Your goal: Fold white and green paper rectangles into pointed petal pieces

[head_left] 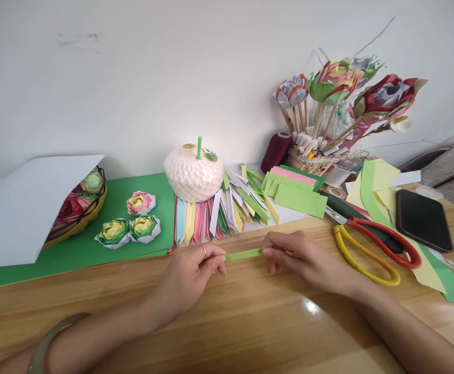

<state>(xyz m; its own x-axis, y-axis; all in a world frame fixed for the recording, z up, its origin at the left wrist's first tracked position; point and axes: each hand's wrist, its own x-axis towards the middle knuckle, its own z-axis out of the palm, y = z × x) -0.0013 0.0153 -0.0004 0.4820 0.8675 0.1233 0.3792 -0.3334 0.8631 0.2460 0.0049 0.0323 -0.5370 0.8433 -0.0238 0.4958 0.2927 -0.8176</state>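
A narrow light-green paper strip (244, 254) is stretched level between my two hands, just above the front part of the wooden table. My left hand (194, 268) pinches its left end between thumb and fingers. At the other end my right hand (297, 258) grips the strip the same way. Just behind the hands lies a row of folded paper pieces (199, 221) in several colours. Light-green paper rectangles (301, 198) are stacked behind my right hand, with pink and dark-green sheets under them.
Scissors (367, 239) with red and yellow handles and a black phone (424, 218) lie at right. A white textured pot (194, 174) stands behind the folded pieces. Paper flowers (144, 227) rest on a green sheet (133, 189); a flower-filled basket (102, 200) is left, a purple thread spool (277, 150) behind.
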